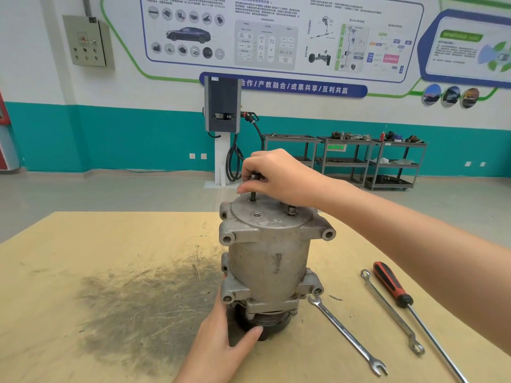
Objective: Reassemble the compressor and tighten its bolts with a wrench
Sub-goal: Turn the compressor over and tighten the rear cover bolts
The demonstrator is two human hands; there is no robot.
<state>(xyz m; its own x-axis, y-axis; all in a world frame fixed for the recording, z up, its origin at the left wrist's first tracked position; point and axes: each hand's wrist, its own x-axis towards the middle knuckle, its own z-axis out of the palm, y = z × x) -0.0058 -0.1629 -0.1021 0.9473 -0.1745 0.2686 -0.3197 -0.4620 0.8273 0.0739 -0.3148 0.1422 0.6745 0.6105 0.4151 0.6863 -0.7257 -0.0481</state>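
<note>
A person's right hand (279,175) is pinching the head of a long bolt (253,186) between curled fingers and thumb, the grip closed on it while the bolt's shank is standing upright in a hole at the far edge of the compressor's flat top cover. The left hand (221,341) is bracing the base of the compressor (268,258), palm against the lower flange and thumb lying straight along the dark pulley at the bottom, so this grip is open and only pressing. The grey metal compressor is standing upright, pulley end down, near the middle of the tan, grease-smudged tabletop (83,258). A second bolt (291,210) is sitting low in the cover, just right of the one being held. To the right of the compressor, two wrenches are lying on the tabletop: a larger wrench (345,334) with its ring end just beside the housing, and a slimmer wrench (390,310) near it. A red-and-black-handled screwdriver (414,313) is lying just beyond them.
</note>
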